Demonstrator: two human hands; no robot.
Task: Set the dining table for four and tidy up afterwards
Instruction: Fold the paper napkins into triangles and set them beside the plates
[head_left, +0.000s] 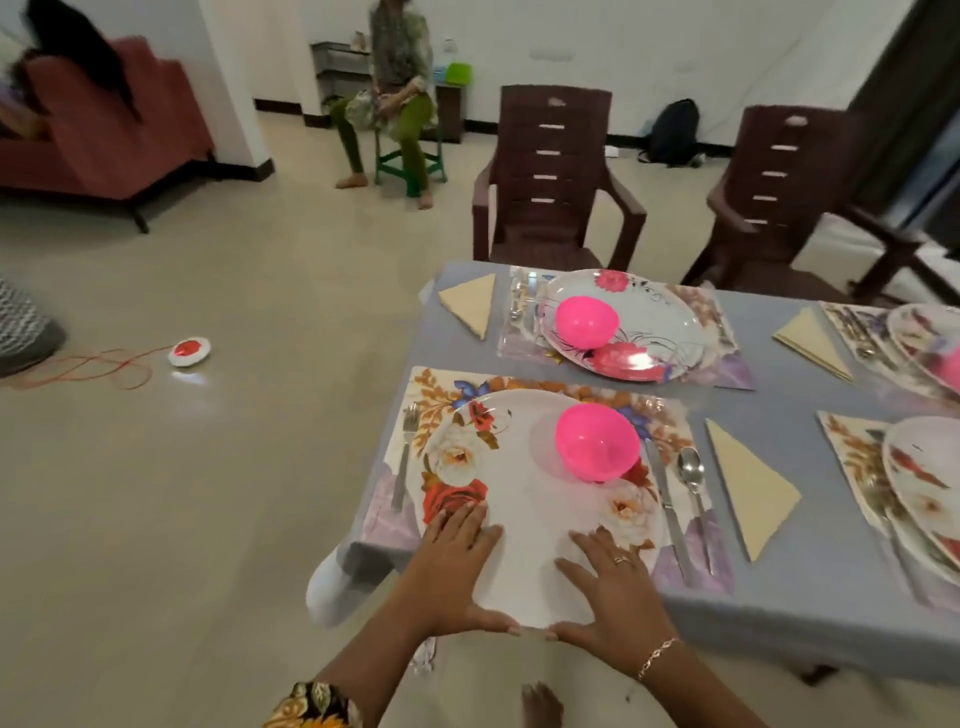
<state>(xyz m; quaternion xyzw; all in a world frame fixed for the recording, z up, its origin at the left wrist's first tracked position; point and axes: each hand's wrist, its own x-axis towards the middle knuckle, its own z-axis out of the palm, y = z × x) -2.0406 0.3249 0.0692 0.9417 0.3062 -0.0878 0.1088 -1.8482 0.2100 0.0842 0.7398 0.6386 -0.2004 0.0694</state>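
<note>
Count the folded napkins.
3: a napkin left of the far plate, another right of the spoon, a third left of the far-right placemat. A fourth may be hidden.

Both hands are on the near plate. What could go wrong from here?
The plate seems to overhang the table edge at its near rim, between left hand and right hand; releasing there could tip it.
The pink bowl sits loose on it, off-centre; a quick push may slide it.
The knife lies close beside the rim and could get knocked.
</note>
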